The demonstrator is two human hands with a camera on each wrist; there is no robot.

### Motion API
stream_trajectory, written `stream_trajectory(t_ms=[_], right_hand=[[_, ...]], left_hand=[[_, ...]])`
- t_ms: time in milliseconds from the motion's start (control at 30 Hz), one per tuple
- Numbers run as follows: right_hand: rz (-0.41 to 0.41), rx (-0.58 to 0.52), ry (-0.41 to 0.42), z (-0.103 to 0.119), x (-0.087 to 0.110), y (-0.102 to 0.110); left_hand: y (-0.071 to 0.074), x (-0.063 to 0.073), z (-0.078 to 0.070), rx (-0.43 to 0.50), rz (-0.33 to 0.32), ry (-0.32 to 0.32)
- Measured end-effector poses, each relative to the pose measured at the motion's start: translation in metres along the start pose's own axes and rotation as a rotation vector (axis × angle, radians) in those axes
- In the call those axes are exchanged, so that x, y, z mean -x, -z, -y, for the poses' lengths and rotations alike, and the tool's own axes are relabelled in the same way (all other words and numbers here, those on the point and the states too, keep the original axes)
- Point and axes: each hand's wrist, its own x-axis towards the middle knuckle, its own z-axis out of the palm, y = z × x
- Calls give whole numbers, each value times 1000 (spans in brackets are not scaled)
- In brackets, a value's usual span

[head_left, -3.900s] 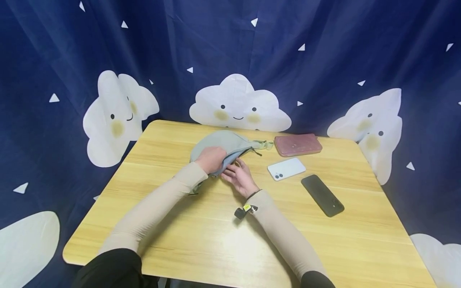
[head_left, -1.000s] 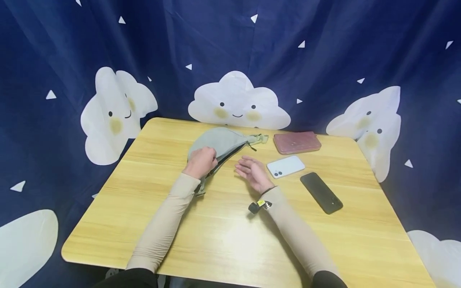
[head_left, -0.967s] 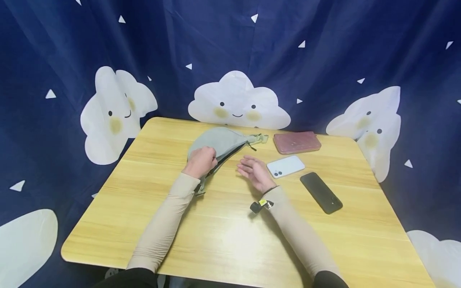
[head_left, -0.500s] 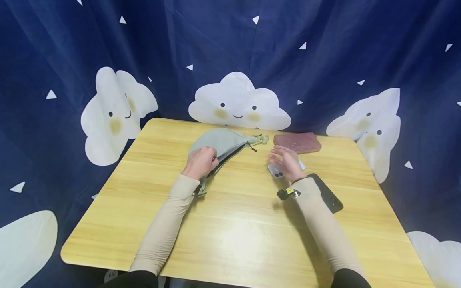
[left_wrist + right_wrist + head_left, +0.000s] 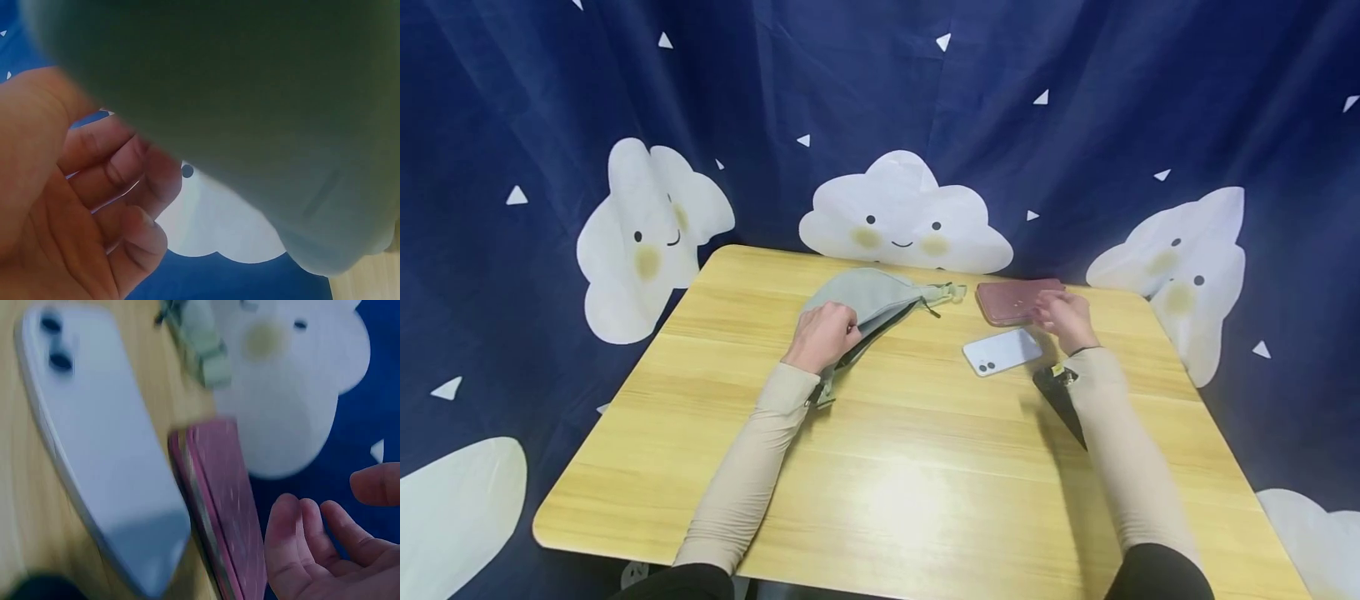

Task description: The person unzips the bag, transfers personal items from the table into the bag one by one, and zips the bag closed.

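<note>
A pale green waist bag (image 5: 868, 287) lies at the back middle of the table, its front zip undone so that a dark gap shows. My left hand (image 5: 823, 337) grips the bag's upper opening edge; in the left wrist view the bag's cloth covers the fingertips and much of the picture. On the right, my right hand (image 5: 1067, 321) hovers at the near right corner of a dusky pink zip wallet (image 5: 1009, 302). Its fingers are loosely bent and the thumb stands apart, with nothing between them. The wallet (image 5: 228, 506) lies just beside the fingers in the right wrist view.
A white phone (image 5: 1003, 352) lies camera side up in front of the wallet. Nearer me, a black phone (image 5: 1060, 408) is partly hidden under the right forearm and wrist camera. Behind the wooden table (image 5: 887, 467) hangs a blue curtain (image 5: 880, 83) with clouds.
My right hand has moved from beside the bag, over the white phone, rightward to the wallet. My left hand keeps its grip on the bag, whose opening now gapes a little wider.
</note>
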Motion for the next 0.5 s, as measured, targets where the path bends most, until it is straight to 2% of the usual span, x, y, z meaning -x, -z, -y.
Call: stream_trajectory(t_ms=[133,300,367,500], right_hand=[[-89,130,68,-2,-11,13],[-220,438,201,-5,-21,27],[-247,559,213,-6,-23,33],[-222,687,160,-7,-27,48]], left_hand=[[1,0,1,4,5,6],[2,0,1,13,4,0],[2,0,1,19,4,-3],[1,1,0,24,11,0]])
